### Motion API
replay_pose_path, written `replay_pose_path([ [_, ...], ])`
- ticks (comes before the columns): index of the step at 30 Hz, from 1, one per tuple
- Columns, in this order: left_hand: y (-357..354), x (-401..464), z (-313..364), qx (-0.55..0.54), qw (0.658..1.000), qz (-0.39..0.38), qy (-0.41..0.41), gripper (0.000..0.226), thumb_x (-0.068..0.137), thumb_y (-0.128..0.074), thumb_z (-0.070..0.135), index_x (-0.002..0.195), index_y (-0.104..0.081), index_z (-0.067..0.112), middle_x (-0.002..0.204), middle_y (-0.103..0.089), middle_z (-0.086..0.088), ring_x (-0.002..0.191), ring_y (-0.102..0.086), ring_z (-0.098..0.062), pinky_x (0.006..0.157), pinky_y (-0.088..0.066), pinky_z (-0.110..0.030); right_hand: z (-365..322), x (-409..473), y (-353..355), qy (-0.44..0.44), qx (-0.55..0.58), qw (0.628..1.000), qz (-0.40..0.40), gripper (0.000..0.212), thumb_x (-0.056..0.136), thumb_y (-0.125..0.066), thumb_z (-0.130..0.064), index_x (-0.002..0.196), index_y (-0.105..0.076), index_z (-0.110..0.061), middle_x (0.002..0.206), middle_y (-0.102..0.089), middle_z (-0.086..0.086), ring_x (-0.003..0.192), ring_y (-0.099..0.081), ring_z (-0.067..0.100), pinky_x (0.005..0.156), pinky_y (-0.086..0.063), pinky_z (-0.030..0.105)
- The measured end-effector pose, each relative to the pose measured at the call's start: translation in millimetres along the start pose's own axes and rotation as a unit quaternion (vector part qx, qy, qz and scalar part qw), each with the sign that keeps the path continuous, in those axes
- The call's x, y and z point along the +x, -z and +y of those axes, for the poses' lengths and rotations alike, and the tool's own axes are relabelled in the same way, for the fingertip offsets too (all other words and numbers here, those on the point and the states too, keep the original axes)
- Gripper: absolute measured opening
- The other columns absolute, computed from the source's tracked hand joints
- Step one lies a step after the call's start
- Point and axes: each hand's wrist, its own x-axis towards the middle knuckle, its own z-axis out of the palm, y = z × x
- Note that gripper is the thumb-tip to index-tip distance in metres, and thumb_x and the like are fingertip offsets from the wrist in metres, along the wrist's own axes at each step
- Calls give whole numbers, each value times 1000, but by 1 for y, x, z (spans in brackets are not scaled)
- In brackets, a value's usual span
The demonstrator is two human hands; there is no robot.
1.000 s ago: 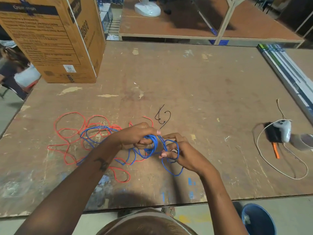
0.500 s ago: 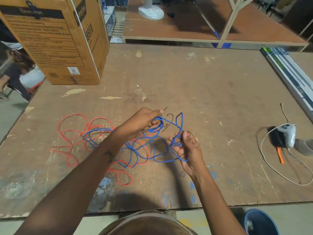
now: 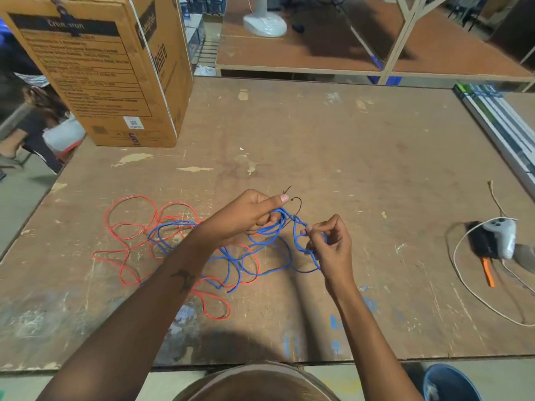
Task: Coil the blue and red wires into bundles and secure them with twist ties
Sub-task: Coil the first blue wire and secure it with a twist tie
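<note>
Near the front edge of the scuffed brown worktop (image 3: 333,146), a loose tangle of blue wire (image 3: 254,256) lies spread out, and both hands work at its far right end. The left hand (image 3: 246,217) is curled round a gathered set of blue loops, thumb stretched out on top, and holds them just above the board. The right hand (image 3: 330,244), just beside it, pinches another run of the same wire between thumb and bent fingers; a blue strand stretches taut between the two hands, and a further loop hangs from the right hand down toward the board. The rest of the blue wire trails from the left hand back under the left forearm, where it crosses the red wire (image 3: 136,235). The red wire lies flat in wide open loops on the far side of the blue tangle from the right hand, untouched, with one loop reaching closer to the front edge. Thin dark twist ties (image 3: 296,202) lie on the board just beyond the left thumb, partly hidden by the wire.

A large printed cardboard box (image 3: 115,70) stands well beyond the red wire, at the far corner. Well away from the blue tangle, past the right hand, a white controller (image 3: 502,234) rests on something black, next to an orange-handled tool (image 3: 487,273) and a pale cord (image 3: 463,287) that curves round them. A blue bucket (image 3: 451,383) sits on the floor below the front edge.
</note>
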Motion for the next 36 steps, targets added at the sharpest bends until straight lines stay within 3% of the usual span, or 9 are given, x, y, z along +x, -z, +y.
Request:
replay_pose_path([
  [4,4,10,-5,-95,994,60,-6,50,107,-58,41,64,-46,20,52,-18,4,46,-7,-14,44,-6,-27,-14,-3,3,-15,23,997,-69,18,98,-68,6,93,-54,-5,84,-57,25,97,-78,41,61,-57,31],
  [9,-4,28,-22,-224,960,163,43,43,106,-61,43,74,-49,17,47,-20,9,34,-13,-6,38,-8,-22,-40,-3,2,-250,264,920,-149,42,109,-47,-14,147,-62,-5,92,-59,14,71,-74,25,42,-50,24],
  [12,-8,33,-31,-292,926,228,75,39,107,-61,38,77,-54,13,44,-24,9,32,-15,-6,39,-7,-24,-29,-1,12,-293,439,828,-189,64,102,-45,-32,156,-49,3,122,-69,16,68,-65,19,40,-47,23],
  [15,-11,33,-34,-324,907,254,85,39,109,-58,35,79,-55,10,39,-28,11,28,-18,-4,32,-11,-20,-20,1,19,-276,528,780,-189,65,97,-39,-23,156,-42,4,167,-41,23,73,-62,18,41,-42,20],
  [19,-12,33,-42,-291,926,216,103,41,109,-57,36,79,-58,8,47,-39,7,29,-16,-5,30,-12,-19,-20,3,5,-209,303,927,-65,34,104,-50,-5,136,-59,-6,150,-64,15,84,-71,18,62,-52,24],
  [22,-15,33,-51,-180,962,164,123,40,107,-61,39,82,-65,8,61,-56,-1,34,-18,-6,33,-12,-16,-13,9,-5,-108,161,979,58,13,108,-61,-8,113,-70,-2,113,-76,8,77,-68,16,70,-51,28],
  [28,-26,24,-59,-29,986,95,134,52,107,-59,43,89,-75,-3,45,-28,4,35,-12,-8,40,-11,-18,-18,25,-12,-60,32,988,137,27,107,-68,-26,87,-54,-16,68,-65,-9,85,-76,21,69,-59,39],
  [32,-29,13,-54,98,991,24,91,59,104,-60,54,85,-82,2,41,-24,6,40,-15,-13,45,-14,-28,-17,34,-4,-117,-53,983,133,35,104,-73,-31,86,-49,-13,56,-52,-2,46,-67,21,49,-50,31],
  [36,-40,6,-53,229,968,-53,82,60,101,-56,63,66,-80,21,46,-21,2,45,-19,-17,49,-22,-30,-23,45,-4,-89,-277,951,109,40,97,-78,-37,79,-53,-11,54,-61,2,41,-67,23,54,-50,35],
])
